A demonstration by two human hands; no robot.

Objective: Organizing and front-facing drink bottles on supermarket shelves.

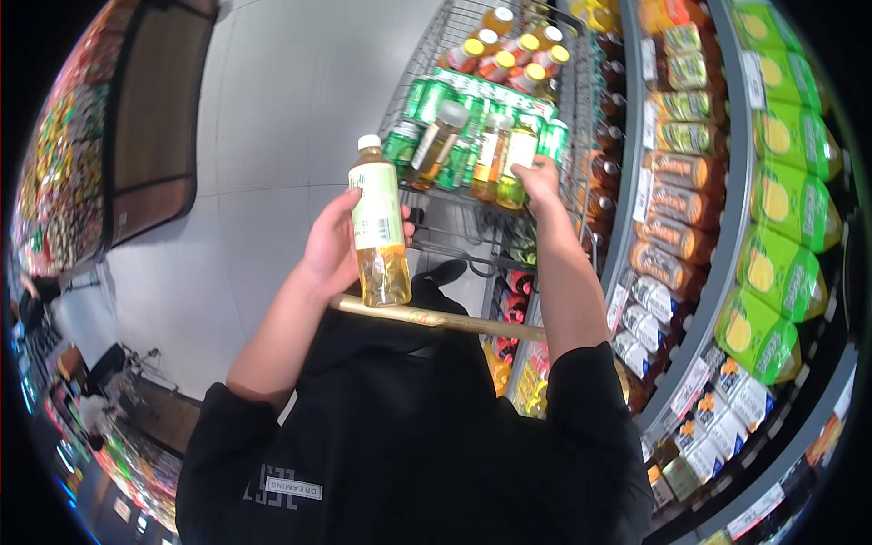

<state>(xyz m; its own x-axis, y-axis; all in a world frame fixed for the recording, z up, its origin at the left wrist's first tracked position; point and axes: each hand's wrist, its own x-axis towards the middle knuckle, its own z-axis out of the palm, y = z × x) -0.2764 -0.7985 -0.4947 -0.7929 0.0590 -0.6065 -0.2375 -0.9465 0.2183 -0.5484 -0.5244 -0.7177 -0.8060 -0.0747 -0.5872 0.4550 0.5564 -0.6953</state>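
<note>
In my left hand [330,238] is a plastic bottle [380,231] of amber drink with a white cap and pale green label, held upright over the cart's handle. My right hand [537,178] grips a second bottle [519,160], filled with yellow-green drink and wrapped in a pale label, inside the wire shopping cart [579,61]. Beside that one lean an orange-labelled bottle [489,160] and a dark amber bottle [436,146] with a greyish cap. Green drink cans [434,101] lie around and beneath these bottles. Behind the cans stand several orange drink bottles [503,61] with yellow or white caps.
The cart's gold-coloured handle [436,319] crosses in front of my body. Shelves of packed drinks, including green lemon-printed packs [776,197], run close along the right. A brown-panelled display stand [153,116] with colourful packages is on the left, across grey floor [272,102].
</note>
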